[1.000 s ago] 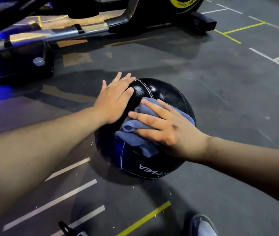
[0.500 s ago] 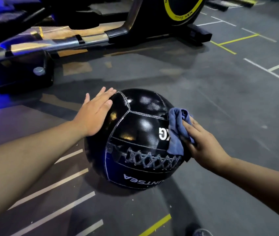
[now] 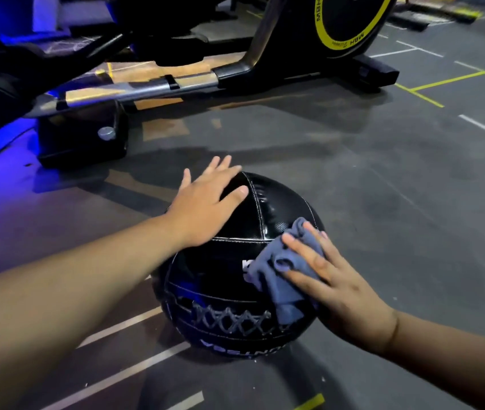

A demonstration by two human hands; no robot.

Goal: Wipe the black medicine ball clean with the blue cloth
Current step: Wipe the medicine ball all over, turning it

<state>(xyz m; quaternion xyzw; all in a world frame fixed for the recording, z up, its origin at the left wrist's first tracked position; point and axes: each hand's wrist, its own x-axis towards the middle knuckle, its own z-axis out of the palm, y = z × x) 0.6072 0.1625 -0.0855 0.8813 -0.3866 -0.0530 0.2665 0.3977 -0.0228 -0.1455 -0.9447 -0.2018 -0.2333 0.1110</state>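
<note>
The black medicine ball [image 3: 229, 279] sits on the grey gym floor, with white stitching, a laced seam low on its front and white lettering near the bottom. My left hand [image 3: 203, 205] lies flat on its upper left side, fingers straight. The crumpled blue cloth [image 3: 279, 270] is spread on the ball's right side. My right hand [image 3: 333, 285] presses it there with straight, spread fingers. Part of the white print on the ball is hidden under the cloth.
A black exercise machine [image 3: 176, 81] with a silver rail and a yellow-ringed flywheel [image 3: 350, 22] stands just behind the ball. Its black foot block [image 3: 84, 140] is to the back left. White and yellow lines mark the floor [image 3: 383, 179].
The ball has rolled, so the laced seam sits lower. My left hand has shifted up onto the top. My right hand has slid the cloth from the right edge up over the front right.
</note>
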